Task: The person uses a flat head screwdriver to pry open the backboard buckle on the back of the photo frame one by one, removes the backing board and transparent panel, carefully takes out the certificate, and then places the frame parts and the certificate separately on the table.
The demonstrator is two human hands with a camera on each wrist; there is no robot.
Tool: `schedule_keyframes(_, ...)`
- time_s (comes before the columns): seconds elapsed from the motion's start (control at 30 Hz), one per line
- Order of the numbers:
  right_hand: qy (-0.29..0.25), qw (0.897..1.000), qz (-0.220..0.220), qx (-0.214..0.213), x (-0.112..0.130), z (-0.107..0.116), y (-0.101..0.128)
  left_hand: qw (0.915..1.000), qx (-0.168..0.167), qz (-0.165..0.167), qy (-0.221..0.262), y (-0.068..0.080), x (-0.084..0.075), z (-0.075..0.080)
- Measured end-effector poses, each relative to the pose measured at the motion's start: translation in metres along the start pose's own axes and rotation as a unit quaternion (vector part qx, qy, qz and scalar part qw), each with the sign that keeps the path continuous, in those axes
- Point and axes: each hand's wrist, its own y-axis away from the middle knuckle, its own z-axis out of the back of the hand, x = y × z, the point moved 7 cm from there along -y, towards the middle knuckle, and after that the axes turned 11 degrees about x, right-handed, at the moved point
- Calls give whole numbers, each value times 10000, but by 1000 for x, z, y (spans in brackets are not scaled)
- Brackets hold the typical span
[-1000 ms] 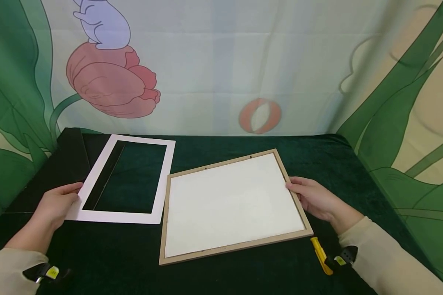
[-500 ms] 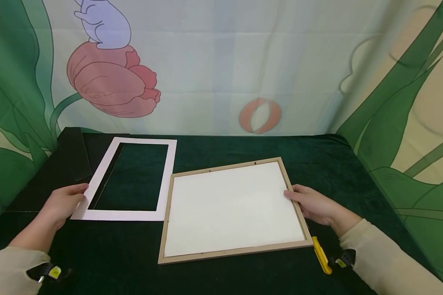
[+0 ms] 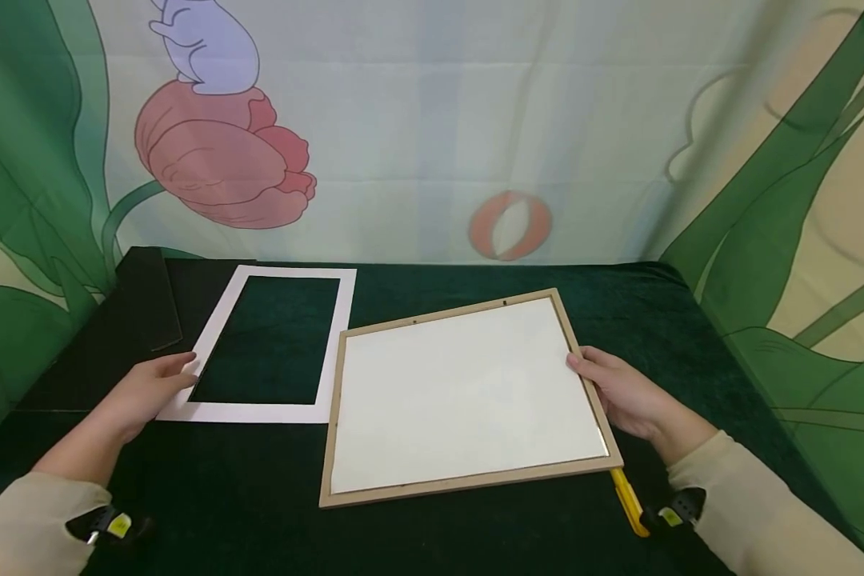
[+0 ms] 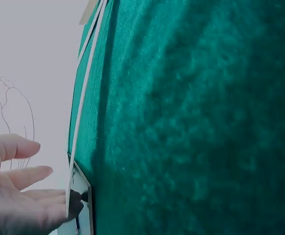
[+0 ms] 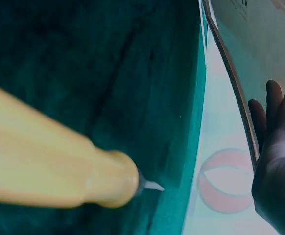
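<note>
A white picture mat (image 3: 331, 344) with a large rectangular opening stands out over the dark cloth, left of centre. My left hand (image 3: 147, 390) pinches its left edge near the lower corner. The left wrist view shows the mat edge-on, with a dark fingertip on its table side. A wooden picture frame (image 3: 374, 498) with a white panel (image 3: 468, 392) set in it overlaps the mat's right edge. With the thumb on top and several fingers underneath, my right hand (image 3: 626, 392) grips the frame's right side. The frame is tilted, its right end higher.
A yellow-handled tool (image 3: 630, 504) with a pale pointed tip (image 5: 154, 186) lies below the frame's right corner, partly covered. Black panels (image 3: 147, 300) lie at the left on the green cloth (image 3: 259, 488). A printed curtain (image 3: 432, 120) hangs behind the table.
The mat and my left hand have shifted to the right. The frame in my right hand dipped at its right end, then rose again, moving slightly right and covering more of the yellow tool.
</note>
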Motion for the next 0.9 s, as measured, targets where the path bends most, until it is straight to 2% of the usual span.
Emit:
schedule_keyframes(0.27, 642, 9965, -313, -442, -1, 6, 4, 9991, 356, -228, -71, -5, -15, -14)
schedule_keyframes(0.43, 878, 9937, -407, -570, -6, 11, 5, 9975, 650, -228, -167, -10, -20, -21)
schedule_keyframes(0.6, 1068, 9916, -472, -563, -13, 15, 3, 9943, 961, -101, -442, -16, -21, -29)
schedule_keyframes(0.7, 1354, 9885, -564, -368, -18, 11, 0, 9917, 1069, -112, -711, -18, -22, -33)
schedule_keyframes(0.9, 2014, 9774, -603, -226, -19, -2, -5, 9892, 983, -215, -1069, -22, -27, -37)
